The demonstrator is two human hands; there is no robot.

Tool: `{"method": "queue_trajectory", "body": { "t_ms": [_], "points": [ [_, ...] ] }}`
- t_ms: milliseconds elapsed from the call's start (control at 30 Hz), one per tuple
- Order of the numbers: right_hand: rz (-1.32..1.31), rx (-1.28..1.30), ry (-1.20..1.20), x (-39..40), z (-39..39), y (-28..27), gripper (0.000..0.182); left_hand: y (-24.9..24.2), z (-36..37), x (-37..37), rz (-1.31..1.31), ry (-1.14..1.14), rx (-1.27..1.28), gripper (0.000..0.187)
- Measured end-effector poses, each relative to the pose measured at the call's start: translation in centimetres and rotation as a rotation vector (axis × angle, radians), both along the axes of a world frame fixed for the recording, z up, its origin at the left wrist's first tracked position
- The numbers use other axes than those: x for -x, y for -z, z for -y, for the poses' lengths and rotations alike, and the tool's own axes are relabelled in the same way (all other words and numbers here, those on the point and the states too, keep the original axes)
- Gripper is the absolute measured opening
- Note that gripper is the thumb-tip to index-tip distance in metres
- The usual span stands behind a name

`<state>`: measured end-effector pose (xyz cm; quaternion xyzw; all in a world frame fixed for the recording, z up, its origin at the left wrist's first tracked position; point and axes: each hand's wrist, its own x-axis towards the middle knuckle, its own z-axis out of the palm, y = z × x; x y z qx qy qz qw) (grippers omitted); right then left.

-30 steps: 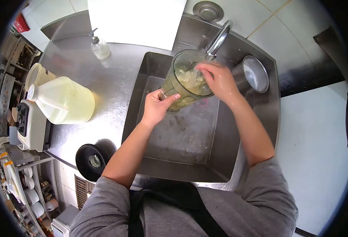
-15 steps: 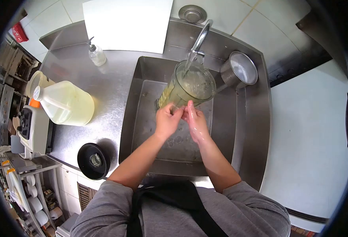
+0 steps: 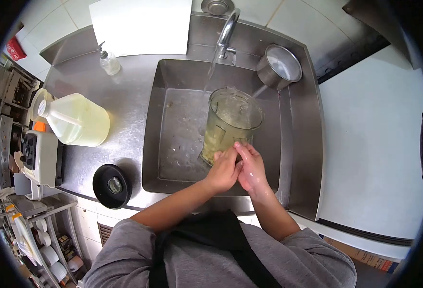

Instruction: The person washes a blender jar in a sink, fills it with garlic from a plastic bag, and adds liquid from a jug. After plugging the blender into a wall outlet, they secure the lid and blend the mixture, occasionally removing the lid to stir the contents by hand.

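A clear blender jug (image 3: 229, 122) with yellowish soapy water stands in the steel sink (image 3: 173, 139), tilted slightly. My left hand (image 3: 222, 171) grips its near side at the base. My right hand (image 3: 250, 168) lies beside the left one, fingers on the jug's lower wall. Water streams from the faucet (image 3: 226, 31) toward the sink just left of the jug's rim.
A small steel pot (image 3: 279, 65) sits at the sink's back right corner. On the left counter are a large jug of yellow liquid (image 3: 77, 120), a soap pump bottle (image 3: 108, 62), a black blender lid (image 3: 111, 186) and a blender base (image 3: 36, 156).
My right hand came out of the jug's mouth and down to its base beside the left. The jug moved from under the faucet down toward me in the sink.
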<state>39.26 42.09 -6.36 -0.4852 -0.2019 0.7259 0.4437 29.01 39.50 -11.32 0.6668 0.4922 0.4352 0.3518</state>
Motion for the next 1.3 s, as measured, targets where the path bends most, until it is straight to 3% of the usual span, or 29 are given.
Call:
{"method": "queue_trajectory", "body": {
  "t_ms": [67,133,200,233,267,300,333,433,500,567,733,800,1033,1233,1300],
  "points": [
    [0.016,0.010,-0.005,-0.7,1.3,-1.0,0.019,-2.3,0.8,1.0,-0.136,0.037,-0.035,0.033],
    [0.039,-0.088,0.003,-1.3,2.7,-1.3,0.017,-4.1,1.3,3.3,-0.210,0.186,-0.327,0.017],
    [0.101,-0.118,0.017,-2.9,3.2,-1.1,0.013,-3.2,2.1,8.3,-0.191,0.112,-0.513,0.013],
    [0.124,-0.152,0.001,-3.8,3.3,-0.6,0.015,-2.2,1.2,10.2,-0.165,-0.197,-0.484,0.015],
    [0.149,-0.178,-0.014,-4.6,3.7,-0.1,0.017,-2.6,-0.2,10.9,0.119,-0.492,-0.109,0.019],
    [0.160,-0.202,-0.050,-5.2,3.9,0.2,0.017,-2.8,-2.6,11.8,0.327,-0.588,0.018,0.025],
    [0.163,-0.192,-0.057,-5.5,3.9,-0.2,0.017,-2.5,-4.5,12.8,0.343,-0.505,0.124,0.030],
    [0.369,-0.317,-0.176,-5.7,3.1,-1.8,0.011,-4.5,-8.9,11.3,0.854,-0.240,0.585,0.039],
    [0.522,-0.430,-0.280,-6.7,2.2,-2.5,0.011,-5.8,-10.1,10.3,1.038,-0.035,0.724,0.037],
    [0.736,-0.615,-0.375,-6.2,1.4,-4.3,0.012,-5.4,-10.6,9.5,1.038,-0.037,0.743,0.036],
    [0.816,-0.668,-0.406,-5.6,-0.4,-6.3,0.016,-4.4,-8.8,8.9,0.991,-0.142,0.663,0.031],
    [0.955,-0.735,-0.461,-5.5,-0.9,-7.4,0.019,-4.1,-8.0,8.6,0.823,-0.176,0.621,0.029],
    [1.084,-0.773,-0.562,-5.1,-1.9,-8.7,0.025,-3.3,-6.8,8.4,0.931,-0.204,0.666,0.031],
    [1.128,-0.753,-0.650,-4.0,-2.1,-9.5,0.023,-2.6,-5.7,7.7,0.830,-0.273,0.683,0.033],
    [1.157,-0.756,-0.669,-3.7,-2.1,-9.7,0.024,-2.1,-5.4,7.4,0.816,-0.295,0.571,0.034]
  ]
}}
